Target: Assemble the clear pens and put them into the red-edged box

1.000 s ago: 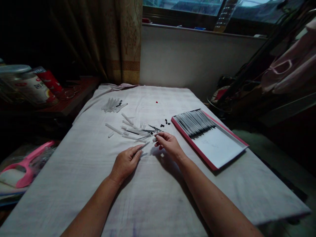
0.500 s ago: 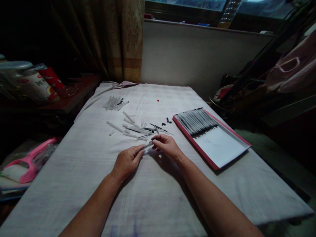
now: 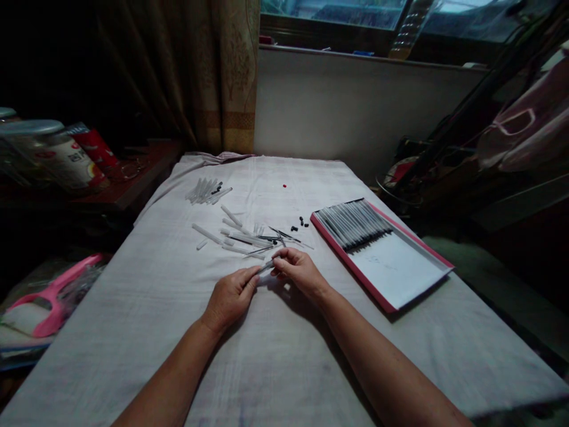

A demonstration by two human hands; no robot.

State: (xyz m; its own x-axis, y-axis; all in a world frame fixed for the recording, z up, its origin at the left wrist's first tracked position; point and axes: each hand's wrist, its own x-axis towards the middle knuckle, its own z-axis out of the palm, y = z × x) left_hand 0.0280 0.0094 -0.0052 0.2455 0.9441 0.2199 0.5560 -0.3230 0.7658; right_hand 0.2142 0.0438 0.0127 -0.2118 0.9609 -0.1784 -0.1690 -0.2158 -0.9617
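Observation:
My left hand (image 3: 232,295) is closed around a slim pen (image 3: 267,267) with a clear barrel, low over the cloth. The fingers of my right hand (image 3: 297,270) pinch the pen's other end and hide its tip. Just beyond both hands lie loose clear pen barrels (image 3: 237,225) and dark ink refills (image 3: 284,233), some crossing each other. A few small black plugs (image 3: 294,228) sit to the right of them. Farther back on the left is a pile of clear caps (image 3: 204,191) with some black pieces among them.
A pink-edged box lid (image 3: 386,307) to the right holds a row of pens (image 3: 355,222). One tiny red piece (image 3: 284,185) lies far back on the white tablecloth (image 3: 249,367). Pink scissors-like handles (image 3: 53,296) and jars (image 3: 57,154) stand off the table's left side.
Both hands keep the pen between them with almost the same grip. The view has tilted up slightly, so the scene sits a little lower.

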